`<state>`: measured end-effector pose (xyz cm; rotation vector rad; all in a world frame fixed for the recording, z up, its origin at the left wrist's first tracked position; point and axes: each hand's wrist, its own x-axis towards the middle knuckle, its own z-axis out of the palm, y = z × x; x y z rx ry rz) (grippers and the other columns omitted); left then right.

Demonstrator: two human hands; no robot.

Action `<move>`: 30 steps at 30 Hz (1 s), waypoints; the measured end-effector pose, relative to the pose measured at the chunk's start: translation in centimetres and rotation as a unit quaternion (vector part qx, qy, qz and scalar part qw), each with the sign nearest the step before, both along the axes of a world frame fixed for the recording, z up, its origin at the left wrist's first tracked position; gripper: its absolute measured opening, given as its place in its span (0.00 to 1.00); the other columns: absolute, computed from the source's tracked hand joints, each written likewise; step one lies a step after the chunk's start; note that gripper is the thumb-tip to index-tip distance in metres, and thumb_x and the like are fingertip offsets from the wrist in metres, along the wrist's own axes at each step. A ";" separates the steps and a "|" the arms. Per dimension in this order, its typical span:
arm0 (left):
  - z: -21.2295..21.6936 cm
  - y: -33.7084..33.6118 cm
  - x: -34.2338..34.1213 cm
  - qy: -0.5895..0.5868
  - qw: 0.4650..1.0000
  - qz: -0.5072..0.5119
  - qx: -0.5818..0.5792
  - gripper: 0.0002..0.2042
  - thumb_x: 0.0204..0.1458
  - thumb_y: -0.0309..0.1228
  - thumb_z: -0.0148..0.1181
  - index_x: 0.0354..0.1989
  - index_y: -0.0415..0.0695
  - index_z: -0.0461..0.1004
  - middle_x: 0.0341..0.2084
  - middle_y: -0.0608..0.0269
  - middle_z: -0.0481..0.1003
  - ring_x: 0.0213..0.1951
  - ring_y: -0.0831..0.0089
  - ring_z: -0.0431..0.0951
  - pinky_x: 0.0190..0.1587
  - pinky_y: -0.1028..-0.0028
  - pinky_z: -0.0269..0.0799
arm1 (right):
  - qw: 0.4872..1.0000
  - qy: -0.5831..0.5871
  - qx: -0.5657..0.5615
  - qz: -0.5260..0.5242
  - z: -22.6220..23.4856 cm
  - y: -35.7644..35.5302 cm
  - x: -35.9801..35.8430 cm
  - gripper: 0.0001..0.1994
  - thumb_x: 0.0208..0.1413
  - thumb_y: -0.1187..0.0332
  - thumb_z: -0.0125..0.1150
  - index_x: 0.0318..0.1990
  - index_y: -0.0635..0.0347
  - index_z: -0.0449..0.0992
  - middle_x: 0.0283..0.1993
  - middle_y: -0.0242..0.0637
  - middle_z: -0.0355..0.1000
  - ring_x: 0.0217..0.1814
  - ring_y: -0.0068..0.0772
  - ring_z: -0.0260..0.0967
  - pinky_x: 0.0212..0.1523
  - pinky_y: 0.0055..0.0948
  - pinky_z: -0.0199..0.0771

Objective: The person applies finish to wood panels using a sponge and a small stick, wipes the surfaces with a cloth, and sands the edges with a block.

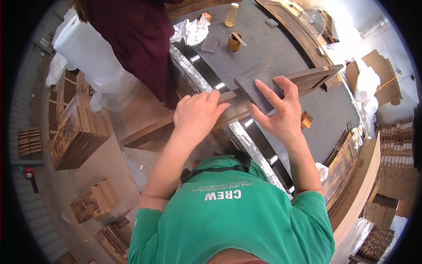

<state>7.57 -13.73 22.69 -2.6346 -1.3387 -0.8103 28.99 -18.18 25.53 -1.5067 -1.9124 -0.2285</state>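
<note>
A long brown wooden frame panel crosses in front of me, tilted on edge over the side of the work table. My left hand is wrapped over the panel's upper edge, near its middle. A flat dark grey sanding pad lies against the same edge farther right. Against this pad are the thumb and fingers of my right hand, spread but gripping it. The contact under the right palm is hidden.
The grey-topped table carries an open can with a brush, a jar of yellowish liquid, another grey pad and white cloth. A person in maroon stands at left. Stacked wooden panels sit on the floor.
</note>
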 end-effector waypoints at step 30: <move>-0.5 0.2 -0.3 -0.028 0.999 -0.002 -0.026 0.14 0.48 0.46 0.61 0.27 0.47 0.72 0.18 0.66 0.72 0.23 0.68 0.76 0.27 0.70 0.69 | 0.992 -0.068 0.003 -0.109 0.1 -2.3 -1.6 0.25 0.35 0.61 0.72 0.47 0.48 0.78 0.50 0.45 0.63 0.49 0.46 0.65 0.41 0.37 0.73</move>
